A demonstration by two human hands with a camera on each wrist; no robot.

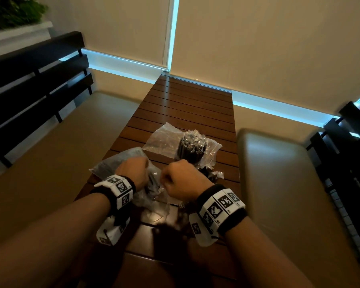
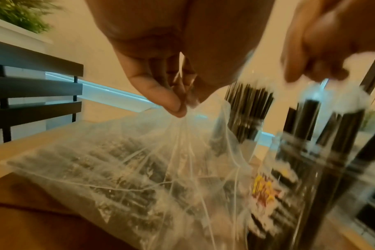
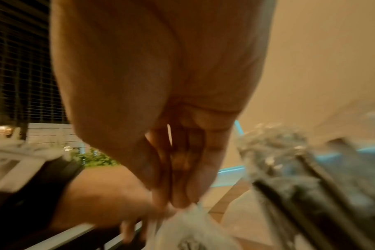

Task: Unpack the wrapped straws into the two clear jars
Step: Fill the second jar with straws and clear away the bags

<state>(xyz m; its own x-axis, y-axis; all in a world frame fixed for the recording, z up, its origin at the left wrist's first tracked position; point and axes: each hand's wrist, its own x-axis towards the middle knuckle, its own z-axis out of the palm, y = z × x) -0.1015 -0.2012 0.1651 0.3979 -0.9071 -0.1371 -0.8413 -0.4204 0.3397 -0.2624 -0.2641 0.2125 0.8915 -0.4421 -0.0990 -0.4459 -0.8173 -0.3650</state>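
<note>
A clear plastic bag (image 1: 121, 163) full of black wrapped straws (image 2: 118, 177) lies on the near part of the wooden slatted table (image 1: 187, 100). My left hand (image 1: 133, 173) pinches the bag's gathered top between thumb and fingertips (image 2: 176, 106). My right hand (image 1: 181, 179) sits close beside it and pinches the same bag (image 3: 188, 228) at its top edge. Just beyond the hands stands a clear jar (image 1: 192, 148) packed with upright black straws in crinkled wrappers. A second jar (image 1: 211, 175) with straws is partly hidden behind my right hand.
An empty crumpled plastic bag (image 1: 162, 138) lies flat behind the full jar. Beige cushioned benches (image 1: 279, 173) with dark slatted backs (image 1: 29, 90) flank the narrow table. The table's far end meets a wall with roller blinds.
</note>
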